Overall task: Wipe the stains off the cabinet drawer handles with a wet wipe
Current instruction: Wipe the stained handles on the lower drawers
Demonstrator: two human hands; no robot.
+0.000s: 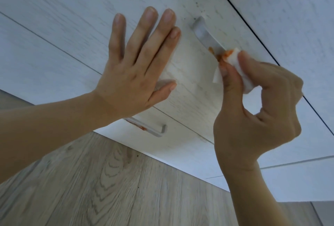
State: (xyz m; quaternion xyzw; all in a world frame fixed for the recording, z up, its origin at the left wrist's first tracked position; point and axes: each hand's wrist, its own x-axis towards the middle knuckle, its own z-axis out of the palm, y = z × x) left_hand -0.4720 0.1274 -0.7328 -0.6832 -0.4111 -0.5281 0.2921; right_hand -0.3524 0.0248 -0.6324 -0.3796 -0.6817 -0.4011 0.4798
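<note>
No text, label, brand, number or sign can be read anywhere in this view.
</note>
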